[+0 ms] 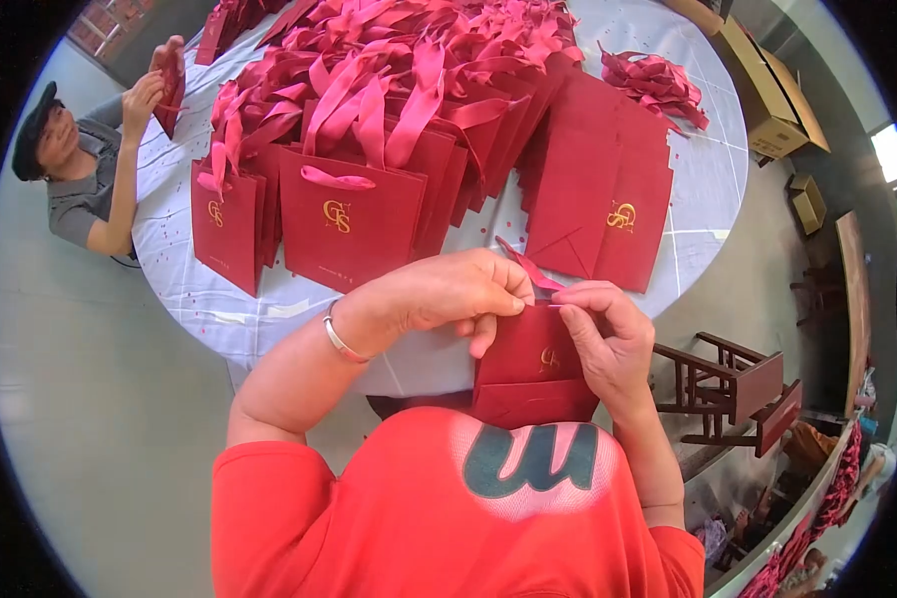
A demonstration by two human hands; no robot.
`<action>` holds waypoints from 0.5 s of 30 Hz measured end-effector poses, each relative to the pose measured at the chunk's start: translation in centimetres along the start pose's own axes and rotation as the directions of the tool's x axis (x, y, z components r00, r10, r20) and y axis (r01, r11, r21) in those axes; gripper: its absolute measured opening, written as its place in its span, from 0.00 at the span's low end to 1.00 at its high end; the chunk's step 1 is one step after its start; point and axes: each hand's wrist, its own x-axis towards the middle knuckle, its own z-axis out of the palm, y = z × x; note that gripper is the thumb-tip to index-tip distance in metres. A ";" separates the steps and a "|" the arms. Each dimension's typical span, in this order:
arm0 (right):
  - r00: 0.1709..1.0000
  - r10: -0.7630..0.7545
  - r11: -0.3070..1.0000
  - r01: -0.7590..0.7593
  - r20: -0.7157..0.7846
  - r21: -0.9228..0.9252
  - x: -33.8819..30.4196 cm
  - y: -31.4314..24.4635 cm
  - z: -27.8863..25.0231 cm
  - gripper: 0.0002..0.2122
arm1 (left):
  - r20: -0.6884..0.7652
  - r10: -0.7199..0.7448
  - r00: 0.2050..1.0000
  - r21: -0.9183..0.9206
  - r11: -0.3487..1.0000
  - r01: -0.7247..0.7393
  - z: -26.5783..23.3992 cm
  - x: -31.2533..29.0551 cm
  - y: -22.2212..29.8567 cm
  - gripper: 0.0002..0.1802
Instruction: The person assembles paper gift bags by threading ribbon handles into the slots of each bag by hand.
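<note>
A small red paper gift bag (pixel 530 349) with a gold emblem is held upright in front of my chest, its lower part folded. My left hand (pixel 478 296) is closed at the bag's top edge, thumb and forefinger pinched together. At the right of the same edge, the thumb and fingers of my right hand (pixel 610 334) grip the bag. A pink-red ribbon (pixel 526 265) rises from the opening between both hands. Whether the left fingertips also pinch the ribbon is hidden.
Finished-looking red bags (pixel 354 214) with ribbon handles crowd the round white-covered table (pixel 434 367). Flat bags (pixel 603 189) overlap at the right, near a ribbon pile (pixel 658 88). A co-worker (pixel 90 164) handles a bag at the left. Wooden stools (pixel 738 389) and cardboard boxes (pixel 767 90) stand right.
</note>
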 end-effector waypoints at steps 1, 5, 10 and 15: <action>0.998 -0.055 0.998 0.055 0.011 0.015 0.0 0.1 0.0 0.05 | 0.000 -0.001 1.000 -0.001 1.000 0.001 0.0 -0.1 0.1 0.08; 0.997 -0.037 0.999 0.038 0.074 -0.012 0.1 -1.0 -0.3 0.06 | -0.020 -0.012 1.000 0.053 0.999 0.013 0.0 -0.2 0.2 0.08; 0.971 -0.217 0.962 0.231 0.103 -0.143 0.2 -0.9 0.2 0.09 | -0.030 0.013 0.999 0.112 0.994 -0.009 0.2 -0.5 0.5 0.08; 0.970 -0.232 0.947 0.243 0.077 -0.210 0.0 -1.1 0.7 0.09 | -0.054 0.019 0.998 0.191 0.982 -0.008 0.4 -0.7 0.5 0.08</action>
